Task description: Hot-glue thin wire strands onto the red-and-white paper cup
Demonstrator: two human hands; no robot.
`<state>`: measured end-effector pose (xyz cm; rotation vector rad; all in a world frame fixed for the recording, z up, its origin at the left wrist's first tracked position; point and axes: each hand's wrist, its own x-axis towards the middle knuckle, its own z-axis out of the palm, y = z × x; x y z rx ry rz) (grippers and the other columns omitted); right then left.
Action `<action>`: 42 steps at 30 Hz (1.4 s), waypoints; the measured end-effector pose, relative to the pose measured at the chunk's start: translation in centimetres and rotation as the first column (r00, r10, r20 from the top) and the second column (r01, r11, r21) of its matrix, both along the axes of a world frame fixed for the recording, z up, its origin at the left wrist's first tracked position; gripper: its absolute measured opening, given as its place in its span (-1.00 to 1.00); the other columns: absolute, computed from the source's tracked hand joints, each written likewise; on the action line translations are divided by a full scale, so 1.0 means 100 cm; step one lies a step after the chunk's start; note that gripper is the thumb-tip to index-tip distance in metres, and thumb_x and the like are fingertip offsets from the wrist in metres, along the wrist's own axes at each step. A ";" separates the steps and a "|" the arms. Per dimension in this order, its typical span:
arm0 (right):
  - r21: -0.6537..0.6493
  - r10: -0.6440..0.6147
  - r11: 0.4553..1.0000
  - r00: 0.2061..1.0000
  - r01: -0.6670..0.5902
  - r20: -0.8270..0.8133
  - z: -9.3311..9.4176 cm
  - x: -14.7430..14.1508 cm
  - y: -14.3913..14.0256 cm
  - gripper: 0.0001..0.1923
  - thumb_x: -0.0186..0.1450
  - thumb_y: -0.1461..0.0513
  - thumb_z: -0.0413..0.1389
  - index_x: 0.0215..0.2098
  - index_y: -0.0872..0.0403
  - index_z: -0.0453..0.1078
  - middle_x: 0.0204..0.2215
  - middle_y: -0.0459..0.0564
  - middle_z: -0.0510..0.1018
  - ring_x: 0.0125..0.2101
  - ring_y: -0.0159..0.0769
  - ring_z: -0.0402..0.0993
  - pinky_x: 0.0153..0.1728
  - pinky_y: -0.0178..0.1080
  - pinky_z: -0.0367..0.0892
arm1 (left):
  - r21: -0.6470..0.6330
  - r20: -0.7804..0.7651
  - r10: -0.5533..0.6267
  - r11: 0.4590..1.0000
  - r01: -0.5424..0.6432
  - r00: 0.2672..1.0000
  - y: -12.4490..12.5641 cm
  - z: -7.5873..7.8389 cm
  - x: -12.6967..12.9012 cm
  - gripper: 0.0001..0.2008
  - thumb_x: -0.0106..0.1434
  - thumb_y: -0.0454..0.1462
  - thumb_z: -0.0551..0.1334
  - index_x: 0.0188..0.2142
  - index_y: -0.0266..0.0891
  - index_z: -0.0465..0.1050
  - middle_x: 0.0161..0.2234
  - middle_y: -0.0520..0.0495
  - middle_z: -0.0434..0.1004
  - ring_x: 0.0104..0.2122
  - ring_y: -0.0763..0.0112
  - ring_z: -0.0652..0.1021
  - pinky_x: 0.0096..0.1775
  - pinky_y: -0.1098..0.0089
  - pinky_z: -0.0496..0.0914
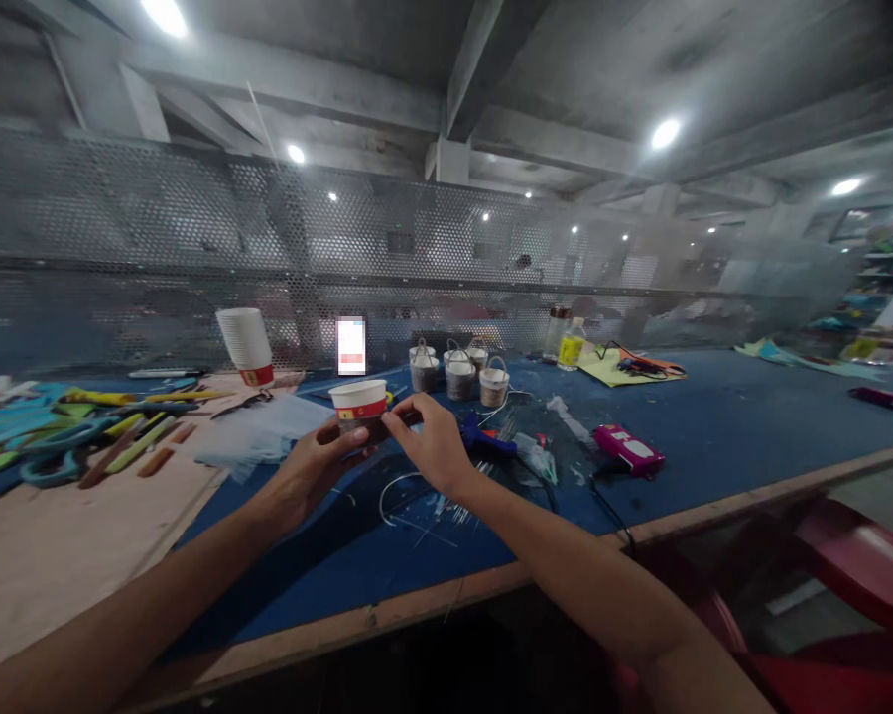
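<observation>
A white paper cup (358, 400) with a red band is held upright above the blue table, my left hand (317, 461) wrapped round its lower part. Brownish-grey material covers the cup below the red band, partly hidden by my fingers. At the cup's right side my right hand (428, 436) is closed in a pinch; what lies between its fingertips is too small to make out. Beyond the hands stand several small cup baskets (459, 375) with arched handles and grey-brown sides. A blue glue gun (487, 436) lies just right of my right hand.
A stack of paper cups (244, 342) leans at the back left, near a lit phone screen (352, 346). Scissors (52, 451) and glue sticks (153, 446) lie left. Rightward are a magenta device (629, 449), a yellow-labelled bottle (572, 345) and coloured sheets (610, 369). Red chairs (863, 555) stand near right.
</observation>
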<state>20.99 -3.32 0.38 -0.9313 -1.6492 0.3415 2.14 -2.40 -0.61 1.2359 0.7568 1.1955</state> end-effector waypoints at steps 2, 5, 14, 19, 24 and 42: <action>-0.019 0.011 1.000 1.000 -0.011 0.007 -0.001 0.000 0.000 -0.88 0.38 0.20 0.22 -0.30 0.04 0.44 -0.31 -0.07 0.61 -0.29 -0.33 0.56 -0.13 -0.28 0.46 | 0.006 -0.011 0.033 0.999 -0.033 0.999 0.001 -0.002 0.001 -0.47 0.03 -0.13 0.57 0.00 -0.21 0.66 0.07 -0.28 0.69 0.14 -0.07 0.60 0.12 0.12 0.49; -0.027 0.011 1.000 1.000 -0.010 0.014 -0.003 0.000 0.002 -0.89 0.38 0.20 0.22 -0.31 0.04 0.43 -0.32 -0.07 0.61 -0.29 -0.32 0.56 -0.13 -0.27 0.46 | 0.007 -0.017 0.070 0.998 -0.070 0.997 0.003 -0.002 0.001 -0.46 -0.03 -0.11 0.59 -0.05 -0.21 0.68 0.02 -0.29 0.72 0.08 -0.07 0.63 0.08 0.12 0.52; -0.045 -0.020 0.999 1.000 0.021 0.015 -0.001 0.000 -0.002 -0.88 0.37 0.23 0.17 -0.35 0.02 0.38 -0.38 -0.09 0.57 -0.31 -0.29 0.53 -0.15 -0.25 0.43 | 0.016 -0.048 0.016 1.000 -0.016 0.999 -0.002 0.000 -0.001 -0.49 0.10 -0.12 0.53 0.03 -0.23 0.66 0.07 -0.30 0.69 0.16 -0.09 0.58 0.22 0.02 0.39; -0.088 -0.002 0.996 1.000 0.001 -0.006 0.001 0.002 -0.002 -0.85 0.37 0.22 0.18 -0.38 0.03 0.38 -0.40 -0.11 0.56 -0.33 -0.29 0.53 -0.19 -0.27 0.42 | -0.004 -0.048 -0.004 1.000 0.004 0.999 -0.001 -0.001 -0.002 -0.50 0.09 -0.11 0.54 0.00 -0.26 0.67 0.07 -0.31 0.69 0.14 -0.07 0.60 0.22 0.06 0.39; -0.111 0.037 0.993 0.999 -0.039 -0.020 0.001 0.003 0.001 -0.84 0.40 0.16 0.18 -0.33 0.04 0.42 -0.38 -0.09 0.60 -0.33 -0.29 0.56 -0.20 -0.28 0.41 | -0.001 -0.028 -0.009 1.000 0.009 1.000 0.000 -0.002 -0.001 -0.52 0.10 -0.12 0.54 0.00 -0.24 0.68 0.06 -0.28 0.70 0.12 0.00 0.62 0.16 0.19 0.45; 0.363 -0.064 0.919 0.853 -0.152 0.519 -0.010 -0.004 -0.010 -0.78 0.52 0.14 0.12 -0.23 0.07 0.49 -0.21 -0.02 0.66 -0.12 -0.28 0.55 0.02 -0.17 0.28 | -0.089 0.182 0.027 0.996 -0.011 0.983 0.003 0.002 -0.002 -0.65 0.08 -0.28 0.55 -0.13 -0.28 0.65 -0.21 -0.15 0.72 -0.28 0.29 0.66 -0.21 0.34 0.55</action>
